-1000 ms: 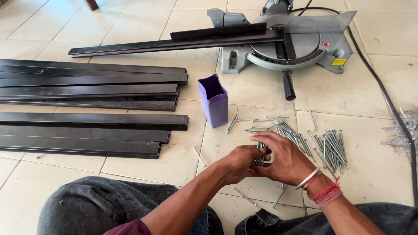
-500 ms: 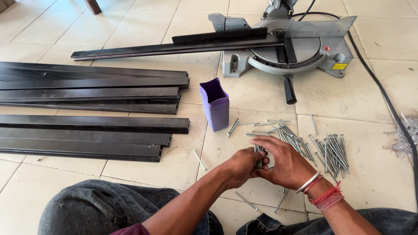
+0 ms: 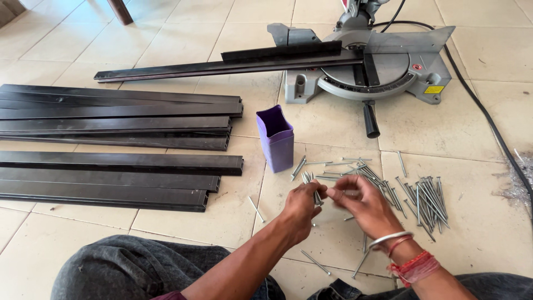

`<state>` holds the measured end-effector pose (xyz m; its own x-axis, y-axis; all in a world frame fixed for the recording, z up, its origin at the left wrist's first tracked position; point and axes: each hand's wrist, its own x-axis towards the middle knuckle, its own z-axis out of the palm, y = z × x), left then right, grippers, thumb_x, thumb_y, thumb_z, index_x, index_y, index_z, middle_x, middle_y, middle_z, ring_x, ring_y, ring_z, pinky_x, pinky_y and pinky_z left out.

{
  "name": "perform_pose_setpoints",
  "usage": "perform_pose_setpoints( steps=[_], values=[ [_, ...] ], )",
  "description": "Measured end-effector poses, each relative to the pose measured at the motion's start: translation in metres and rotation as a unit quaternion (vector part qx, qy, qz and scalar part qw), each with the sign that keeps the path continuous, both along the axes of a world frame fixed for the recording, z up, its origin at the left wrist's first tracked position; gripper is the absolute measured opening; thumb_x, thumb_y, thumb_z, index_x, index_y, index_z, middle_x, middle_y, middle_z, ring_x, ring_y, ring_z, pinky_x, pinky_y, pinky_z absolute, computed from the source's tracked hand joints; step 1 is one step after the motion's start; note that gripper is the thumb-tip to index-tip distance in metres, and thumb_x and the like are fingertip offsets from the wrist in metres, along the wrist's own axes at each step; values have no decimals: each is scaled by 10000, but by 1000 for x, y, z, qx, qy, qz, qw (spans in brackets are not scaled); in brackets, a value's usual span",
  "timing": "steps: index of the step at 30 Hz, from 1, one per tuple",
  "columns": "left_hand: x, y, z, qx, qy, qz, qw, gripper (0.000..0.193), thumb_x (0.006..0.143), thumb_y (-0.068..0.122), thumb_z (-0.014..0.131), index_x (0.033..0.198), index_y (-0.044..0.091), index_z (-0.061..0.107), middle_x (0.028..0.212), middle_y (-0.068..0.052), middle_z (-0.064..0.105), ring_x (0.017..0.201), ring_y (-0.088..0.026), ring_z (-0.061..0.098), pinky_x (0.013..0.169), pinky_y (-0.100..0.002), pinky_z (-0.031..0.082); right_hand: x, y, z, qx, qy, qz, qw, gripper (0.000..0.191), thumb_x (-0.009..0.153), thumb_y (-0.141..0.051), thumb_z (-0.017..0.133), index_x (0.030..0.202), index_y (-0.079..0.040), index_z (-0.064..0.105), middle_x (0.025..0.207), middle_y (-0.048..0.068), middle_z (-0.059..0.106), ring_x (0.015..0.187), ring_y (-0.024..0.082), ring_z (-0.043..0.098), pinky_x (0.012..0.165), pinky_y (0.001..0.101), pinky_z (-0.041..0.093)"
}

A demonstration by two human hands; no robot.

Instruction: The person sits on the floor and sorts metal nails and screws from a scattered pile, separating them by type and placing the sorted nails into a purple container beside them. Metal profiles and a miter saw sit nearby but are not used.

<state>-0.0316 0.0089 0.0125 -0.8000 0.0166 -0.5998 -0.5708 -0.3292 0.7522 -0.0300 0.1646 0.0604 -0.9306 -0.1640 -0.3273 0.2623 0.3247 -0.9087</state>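
My left hand (image 3: 300, 211) grips a small bunch of steel nails (image 3: 309, 180), their tips sticking up above the fist. My right hand (image 3: 361, 205), with bangles and red threads at the wrist, meets it from the right, fingers pinched at the bunch. A purple square cup (image 3: 275, 139) stands upright just beyond the hands, to the left. Loose nails (image 3: 425, 194) lie spread over the tiled floor to the right of my hands.
A grey mitre saw (image 3: 377, 69) sits at the back with a long black bar (image 3: 222, 66) across its bed and a black cable (image 3: 488, 122) trailing right. Stacks of black metal channels (image 3: 111, 144) lie to the left. My knees in dark jeans frame the bottom.
Both hands have stayed together over the floor, shifting slightly toward me and left. The nails in the left fist now stand more upright.
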Motion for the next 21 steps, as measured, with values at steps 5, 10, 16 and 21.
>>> perform_pose_setpoints(
  steps=[5, 10, 16, 21],
  values=[
    [7, 8, 10, 38, -17, 13, 999, 340, 1022, 373, 507, 1191, 94, 601, 958, -84, 566, 850, -210, 486, 807, -397, 408, 16, -19, -24, -282, -150, -51, 946, 426, 918, -242, 639, 1284, -32, 585, 1161, 165, 697, 1031, 239, 702, 991, 395, 550],
    [9, 10, 17, 52, -9, -4, 999, 359, 1026, 373, 491, 1240, 96, 570, 1065, -96, 593, 945, -211, 529, 919, -406, 425, 18, -20, -31, -330, -176, -96, 923, 347, 949, -145, 596, 1278, -40, 570, 1104, 125, 675, 1003, 201, 657, 953, 363, 538],
    [7, 10, 15, 73, 41, -21, 996, 430, 1008, 389, 510, 1365, 158, 571, 1269, -38, 609, 1147, -160, 519, 1055, -369, 353, 6, -8, -30, -442, -161, -115, 875, 289, 947, -91, 601, 1219, 5, 589, 1130, 100, 677, 1052, 188, 673, 990, 324, 541],
    [7, 10, 11, 26, 36, -34, 998, 462, 1014, 416, 498, 1395, 166, 570, 1287, -77, 554, 1135, -212, 452, 988, -395, 373, 6, -6, -27, -442, -218, -178, 851, 276, 924, -90, 652, 1182, 8, 665, 1159, 107, 706, 1050, 178, 688, 977, 256, 553]
  ],
)
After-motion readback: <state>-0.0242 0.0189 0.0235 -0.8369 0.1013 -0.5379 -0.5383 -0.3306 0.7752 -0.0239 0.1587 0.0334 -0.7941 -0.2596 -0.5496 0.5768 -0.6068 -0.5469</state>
